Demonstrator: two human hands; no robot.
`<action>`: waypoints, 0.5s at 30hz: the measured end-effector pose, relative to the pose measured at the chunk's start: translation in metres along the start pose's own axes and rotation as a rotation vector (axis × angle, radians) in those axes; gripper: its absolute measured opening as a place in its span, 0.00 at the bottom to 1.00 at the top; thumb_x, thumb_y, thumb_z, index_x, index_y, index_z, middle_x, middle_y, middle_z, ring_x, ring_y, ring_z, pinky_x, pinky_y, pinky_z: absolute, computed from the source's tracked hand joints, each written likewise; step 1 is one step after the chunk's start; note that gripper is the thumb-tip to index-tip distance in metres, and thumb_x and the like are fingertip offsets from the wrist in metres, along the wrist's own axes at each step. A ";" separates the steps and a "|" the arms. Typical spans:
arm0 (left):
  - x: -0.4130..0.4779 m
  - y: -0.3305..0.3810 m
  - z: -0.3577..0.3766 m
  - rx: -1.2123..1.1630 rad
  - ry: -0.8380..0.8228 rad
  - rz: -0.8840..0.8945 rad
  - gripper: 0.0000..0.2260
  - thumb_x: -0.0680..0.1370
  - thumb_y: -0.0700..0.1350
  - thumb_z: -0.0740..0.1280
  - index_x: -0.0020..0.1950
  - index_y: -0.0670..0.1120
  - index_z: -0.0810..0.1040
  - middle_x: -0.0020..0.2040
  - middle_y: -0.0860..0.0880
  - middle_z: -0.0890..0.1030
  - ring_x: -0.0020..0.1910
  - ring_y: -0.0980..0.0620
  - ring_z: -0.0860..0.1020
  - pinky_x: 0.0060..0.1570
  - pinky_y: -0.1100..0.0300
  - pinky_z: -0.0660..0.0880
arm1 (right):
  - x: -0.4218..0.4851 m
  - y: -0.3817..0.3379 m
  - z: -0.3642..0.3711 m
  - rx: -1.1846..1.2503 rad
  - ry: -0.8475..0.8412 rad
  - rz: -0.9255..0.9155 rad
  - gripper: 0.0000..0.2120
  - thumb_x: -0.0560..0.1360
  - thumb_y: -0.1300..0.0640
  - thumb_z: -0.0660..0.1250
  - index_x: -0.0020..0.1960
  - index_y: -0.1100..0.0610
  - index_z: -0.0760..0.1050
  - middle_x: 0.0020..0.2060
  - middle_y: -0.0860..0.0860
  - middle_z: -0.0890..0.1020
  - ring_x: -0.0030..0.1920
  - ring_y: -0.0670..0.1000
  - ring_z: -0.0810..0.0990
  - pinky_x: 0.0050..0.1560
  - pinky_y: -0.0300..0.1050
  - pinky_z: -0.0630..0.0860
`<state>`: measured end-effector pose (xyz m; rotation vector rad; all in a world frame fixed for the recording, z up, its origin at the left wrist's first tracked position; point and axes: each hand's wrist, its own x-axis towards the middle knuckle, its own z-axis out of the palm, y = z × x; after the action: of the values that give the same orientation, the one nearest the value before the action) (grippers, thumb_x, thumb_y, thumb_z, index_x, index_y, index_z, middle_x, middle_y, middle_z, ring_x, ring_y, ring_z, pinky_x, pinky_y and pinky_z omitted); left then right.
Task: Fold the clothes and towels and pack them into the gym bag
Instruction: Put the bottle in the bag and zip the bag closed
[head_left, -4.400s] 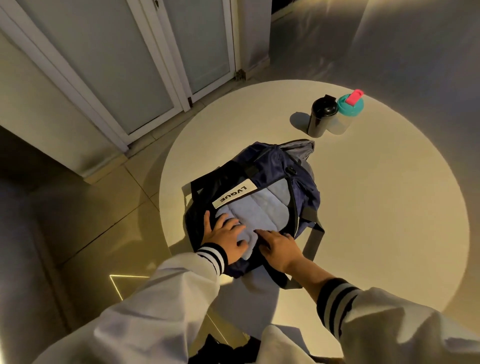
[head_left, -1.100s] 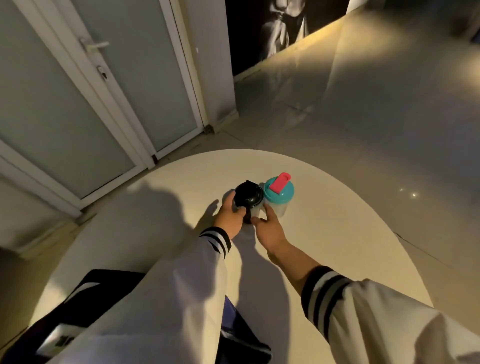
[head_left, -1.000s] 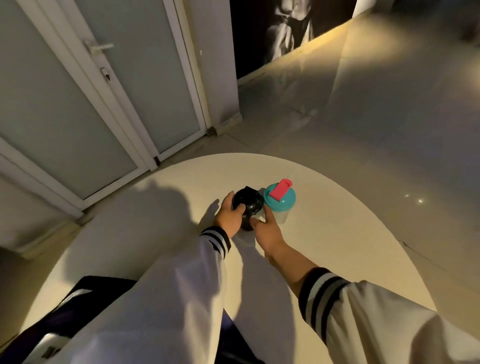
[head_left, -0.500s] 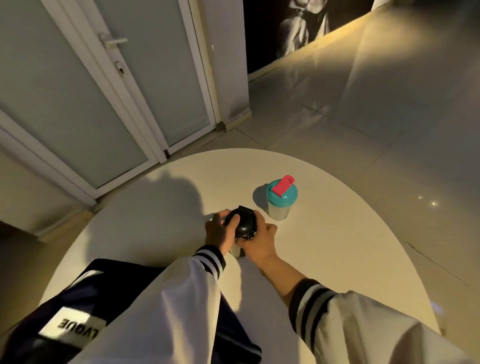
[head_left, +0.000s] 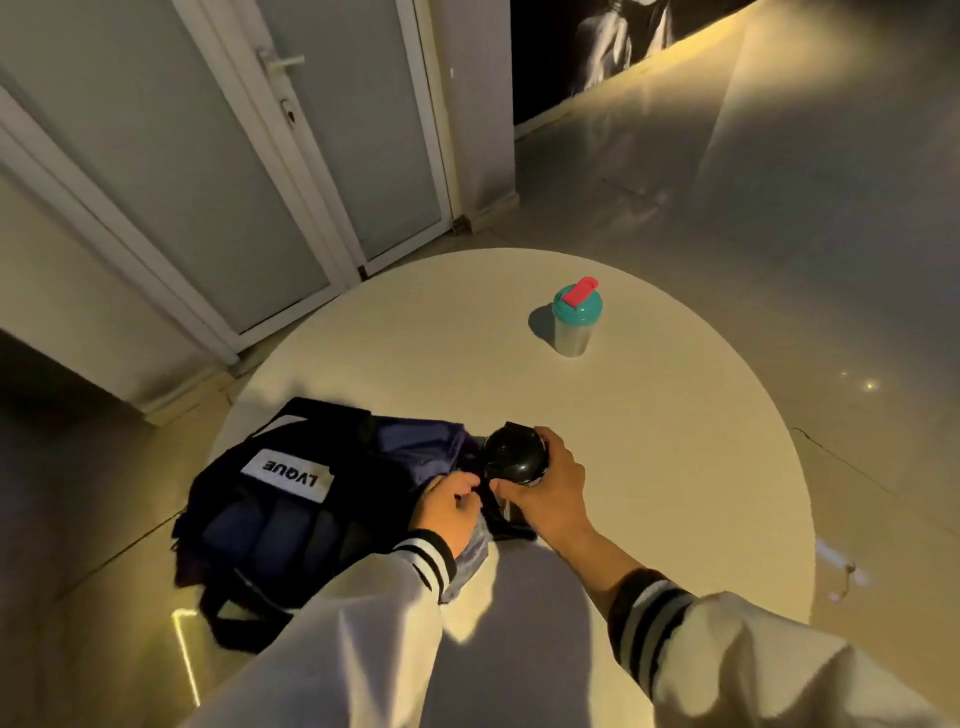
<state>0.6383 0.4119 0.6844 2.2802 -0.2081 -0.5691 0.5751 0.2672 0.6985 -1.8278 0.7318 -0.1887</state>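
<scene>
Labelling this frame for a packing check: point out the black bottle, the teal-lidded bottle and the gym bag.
black bottle (head_left: 511, 456), head view, on its lid top.
teal-lidded bottle (head_left: 576, 312), head view, on the teal lid.
gym bag (head_left: 311, 525), head view, on the dark panel below the label.

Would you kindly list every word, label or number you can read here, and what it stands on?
"LVQUE": white label on the gym bag, upside down to the camera.
No readable text on the black bottle or the teal-lidded shaker.
</scene>
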 end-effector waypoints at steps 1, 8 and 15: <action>-0.013 -0.012 -0.001 0.071 0.003 -0.018 0.10 0.80 0.39 0.65 0.59 0.48 0.81 0.58 0.46 0.80 0.54 0.49 0.79 0.55 0.62 0.73 | -0.014 -0.003 -0.001 0.020 0.016 -0.008 0.42 0.53 0.38 0.77 0.65 0.45 0.70 0.55 0.44 0.81 0.58 0.53 0.79 0.63 0.56 0.75; -0.074 -0.060 -0.010 0.378 0.018 -0.142 0.17 0.77 0.47 0.69 0.64 0.59 0.77 0.81 0.49 0.50 0.77 0.42 0.54 0.75 0.55 0.57 | -0.077 0.010 -0.005 0.128 0.004 0.004 0.40 0.61 0.51 0.83 0.66 0.42 0.66 0.57 0.45 0.77 0.59 0.51 0.78 0.61 0.48 0.77; -0.067 -0.071 -0.009 0.328 -0.068 -0.200 0.24 0.76 0.46 0.71 0.72 0.55 0.73 0.80 0.45 0.54 0.77 0.40 0.57 0.76 0.54 0.55 | -0.092 0.031 0.001 0.182 -0.068 0.031 0.40 0.63 0.62 0.82 0.64 0.43 0.64 0.55 0.41 0.77 0.57 0.50 0.78 0.48 0.29 0.74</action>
<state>0.5812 0.4877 0.6614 2.6208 -0.1127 -0.7638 0.4903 0.3136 0.6902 -1.6412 0.6727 -0.1663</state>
